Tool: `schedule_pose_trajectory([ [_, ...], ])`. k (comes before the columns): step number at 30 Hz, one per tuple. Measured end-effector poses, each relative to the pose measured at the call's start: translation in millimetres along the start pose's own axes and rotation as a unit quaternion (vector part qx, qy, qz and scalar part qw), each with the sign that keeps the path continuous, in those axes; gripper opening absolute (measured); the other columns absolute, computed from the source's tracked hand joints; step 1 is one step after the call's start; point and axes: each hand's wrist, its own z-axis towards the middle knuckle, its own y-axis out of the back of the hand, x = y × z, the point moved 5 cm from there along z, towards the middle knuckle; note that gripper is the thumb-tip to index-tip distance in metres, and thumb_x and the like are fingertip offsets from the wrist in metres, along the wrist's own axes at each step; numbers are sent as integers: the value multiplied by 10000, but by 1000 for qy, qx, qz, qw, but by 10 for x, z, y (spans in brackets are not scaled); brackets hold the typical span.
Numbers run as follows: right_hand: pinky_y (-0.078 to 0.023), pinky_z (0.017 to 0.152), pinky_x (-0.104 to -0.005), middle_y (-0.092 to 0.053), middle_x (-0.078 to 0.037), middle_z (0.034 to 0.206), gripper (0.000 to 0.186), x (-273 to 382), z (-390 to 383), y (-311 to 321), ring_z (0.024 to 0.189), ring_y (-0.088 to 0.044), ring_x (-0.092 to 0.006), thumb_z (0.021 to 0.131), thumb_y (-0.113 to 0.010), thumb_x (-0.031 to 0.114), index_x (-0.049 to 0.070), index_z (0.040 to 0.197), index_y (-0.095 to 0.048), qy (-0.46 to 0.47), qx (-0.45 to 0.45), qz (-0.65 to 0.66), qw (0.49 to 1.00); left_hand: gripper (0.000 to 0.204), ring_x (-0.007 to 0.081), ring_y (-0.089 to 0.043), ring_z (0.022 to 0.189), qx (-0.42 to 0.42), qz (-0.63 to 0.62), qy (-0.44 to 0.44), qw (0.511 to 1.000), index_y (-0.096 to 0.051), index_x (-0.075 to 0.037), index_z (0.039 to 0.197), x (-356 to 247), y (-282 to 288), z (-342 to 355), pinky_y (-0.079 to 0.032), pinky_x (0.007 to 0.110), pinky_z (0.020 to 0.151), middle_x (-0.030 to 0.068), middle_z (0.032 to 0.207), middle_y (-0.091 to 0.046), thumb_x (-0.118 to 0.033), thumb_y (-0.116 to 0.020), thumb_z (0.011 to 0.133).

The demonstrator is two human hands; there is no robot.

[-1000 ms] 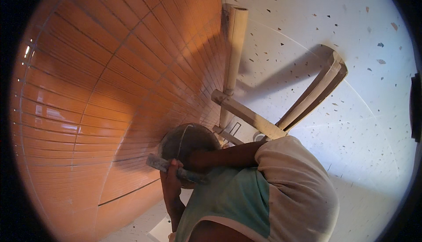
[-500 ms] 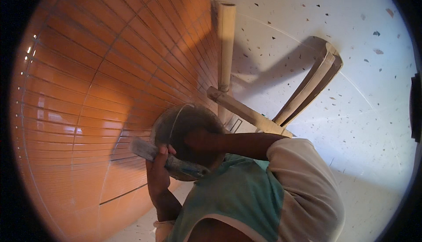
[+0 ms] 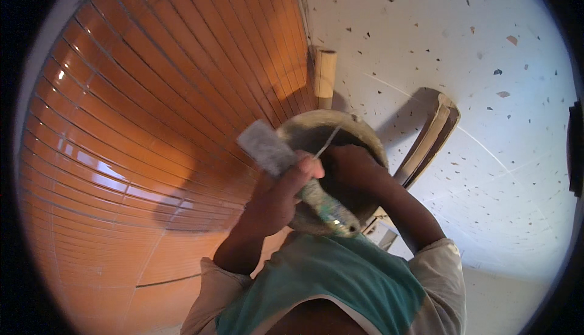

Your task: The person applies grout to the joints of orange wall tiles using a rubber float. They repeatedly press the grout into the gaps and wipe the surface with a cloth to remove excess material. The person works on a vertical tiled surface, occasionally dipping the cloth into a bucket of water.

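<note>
My left hand (image 3: 289, 186) is closed around a putty knife (image 3: 331, 208), whose wide grey blade points up and left toward the tiles and whose worn, smeared handle points down toward my chest. The knife lies across the near left side of a round, mortar-stained bucket (image 3: 371, 129) held close to my body. A thin wire handle (image 3: 328, 141) crosses the bucket's mouth and ends near my left thumb. My right hand (image 3: 350, 158) reaches inside the bucket from the right. Its fingers are lost in the shadow there, and so is whatever they touch.
A wall of glossy orange tiles (image 3: 152, 110) with narrow joints rises on my left. Beyond the bucket stands a wooden pole (image 3: 326, 73) by the wall's edge. Right of the bucket a curved wooden piece (image 3: 429, 137) juts out over the pale speckled floor (image 3: 499, 122).
The bucket, both hands and the putty knife have shifted right and up in the picture. The knife's blade now tilts more steeply, and the bucket covers a wooden bar that showed before.
</note>
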Motion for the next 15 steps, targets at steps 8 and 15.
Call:
schedule_pose_trajectory([
  [8, -499, 792, -440, -655, -257, 913, 246, -946, -70, 212, 908, -635, -398, 712, -681, 170, 8, 898, -682, -128, -85, -29, 988, 341, 167, -525, 769, 68, 54, -60, 994, -588, -24, 829, 160, -467, 663, -413, 315, 732, 59, 757, -551, -301, -451, 974],
  [15, -482, 861, -434, -675, -232, 965, 330, -1258, 103, -26, 942, -647, -374, 710, -677, 148, 8, 1009, -686, -95, -6, 103, 990, 349, 113, -450, 701, 46, 75, -88, 992, -596, -74, 790, 369, -485, 932, -359, 275, 632, -2, 744, -523, -347, -455, 955],
])
